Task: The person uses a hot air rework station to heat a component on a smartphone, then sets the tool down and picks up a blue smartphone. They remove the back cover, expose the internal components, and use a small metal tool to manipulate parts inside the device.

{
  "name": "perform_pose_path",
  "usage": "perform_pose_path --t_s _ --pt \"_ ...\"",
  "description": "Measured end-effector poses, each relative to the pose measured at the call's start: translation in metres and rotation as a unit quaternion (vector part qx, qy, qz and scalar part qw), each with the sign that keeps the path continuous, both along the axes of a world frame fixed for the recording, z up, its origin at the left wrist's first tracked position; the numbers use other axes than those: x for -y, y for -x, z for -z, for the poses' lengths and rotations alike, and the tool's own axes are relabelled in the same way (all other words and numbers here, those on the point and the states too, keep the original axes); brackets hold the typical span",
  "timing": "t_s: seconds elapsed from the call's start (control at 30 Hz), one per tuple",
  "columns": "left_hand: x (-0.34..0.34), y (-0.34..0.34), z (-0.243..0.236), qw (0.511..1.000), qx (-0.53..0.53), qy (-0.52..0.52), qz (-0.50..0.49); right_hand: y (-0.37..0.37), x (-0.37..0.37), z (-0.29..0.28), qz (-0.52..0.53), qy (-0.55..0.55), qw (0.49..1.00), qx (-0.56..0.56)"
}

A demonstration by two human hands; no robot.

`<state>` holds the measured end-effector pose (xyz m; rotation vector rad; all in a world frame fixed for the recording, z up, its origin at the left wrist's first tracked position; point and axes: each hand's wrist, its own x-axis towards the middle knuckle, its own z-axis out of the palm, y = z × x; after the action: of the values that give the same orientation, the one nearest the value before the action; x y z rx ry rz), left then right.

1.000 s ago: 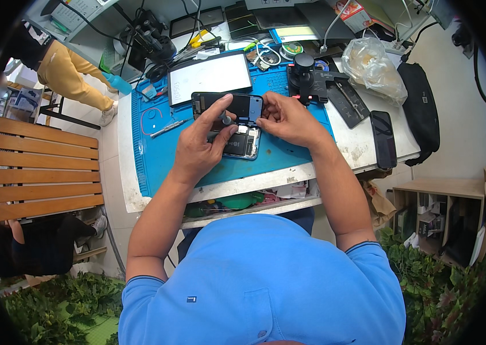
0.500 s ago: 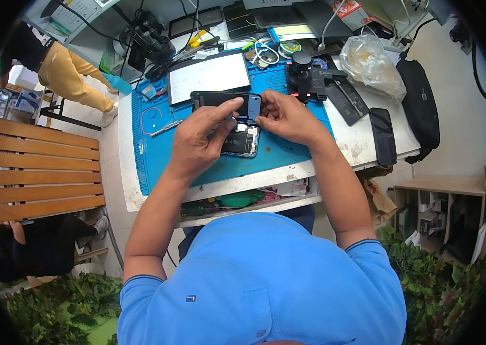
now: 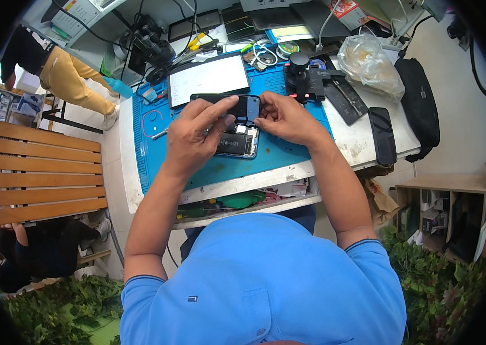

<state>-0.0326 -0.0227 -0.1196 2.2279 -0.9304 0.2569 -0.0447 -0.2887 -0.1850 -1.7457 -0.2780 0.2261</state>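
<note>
A phone lies opened on the blue mat (image 3: pixel 182 172): its screen part (image 3: pixel 248 108) is raised above the body (image 3: pixel 232 144), whose battery and inner parts show. My right hand (image 3: pixel 285 121) pinches the screen part's right edge near the hinge side. My left hand (image 3: pixel 193 135) is over the left of the phone, index finger reaching across the screen part, thumb bent beneath it; whatever it grips is hidden behind the fingers. A thin metal tool (image 3: pixel 160 133) lies left of my left hand. A white board (image 3: pixel 208 77) lies beyond the phone.
A black clamp stand (image 3: pixel 298 77), dark phone (image 3: pixel 382 135), plastic bag (image 3: pixel 369 66) and black pouch (image 3: pixel 418 109) fill the right. Cables, tools and a blue bottle (image 3: pixel 121 86) line the back. A person in yellow trousers (image 3: pixel 73 80) stands left; another person (image 3: pixel 47 250) is below the slatted bench (image 3: pixel 44 172).
My left hand has shifted a little left, and the small grey tool seen between its fingers earlier is now hidden. My right hand keeps its pinch on the screen part.
</note>
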Motion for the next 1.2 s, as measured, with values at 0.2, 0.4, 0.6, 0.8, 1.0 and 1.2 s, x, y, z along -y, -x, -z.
perform_pose_path --t_s 0.2,0.4,0.6,0.8,1.0,1.2 --pt "-0.004 -0.002 -0.002 0.999 0.009 -0.009 0.029 0.0 0.001 0.001 0.003 0.014 1.0 0.001" --pt "-0.002 0.001 -0.004 0.999 -0.014 0.003 0.032 0.0 0.0 0.0 0.001 0.012 1.0 0.004" --pt "-0.002 0.004 -0.006 0.999 -0.04 0.007 0.023 -0.001 0.0 0.001 0.001 0.014 1.0 0.008" --pt "-0.006 0.003 0.0 0.999 -0.016 0.008 0.043 0.0 0.0 -0.003 0.002 0.021 1.0 0.009" --pt "-0.007 0.001 0.018 0.995 -0.036 0.063 0.071 -0.002 0.001 0.001 -0.005 0.017 1.0 -0.001" --pt "-0.008 0.007 0.023 0.959 -0.137 0.246 0.027 -0.002 0.0 0.008 -0.011 -0.024 1.0 -0.005"
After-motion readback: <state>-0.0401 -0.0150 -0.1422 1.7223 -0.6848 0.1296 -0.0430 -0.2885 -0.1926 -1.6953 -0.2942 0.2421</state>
